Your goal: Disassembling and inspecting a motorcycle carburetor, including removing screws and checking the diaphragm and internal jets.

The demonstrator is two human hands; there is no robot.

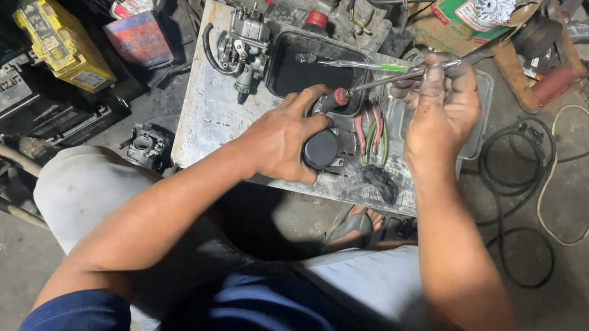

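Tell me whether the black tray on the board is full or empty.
Nearly empty: the black tray shows a bare dark floor, with only a green-handled tool lying across its top edge.

— What did your left hand have hold of?

— A round black part, pressed down on the grimy metal board.

— And the right?

— My right hand gripped a thin metal tool, its tip meeting the red piece just above that part.

— Anything close by?

— A carburettor on the board's left, a dark tray beside it, and pliers with red and green handles between my hands.
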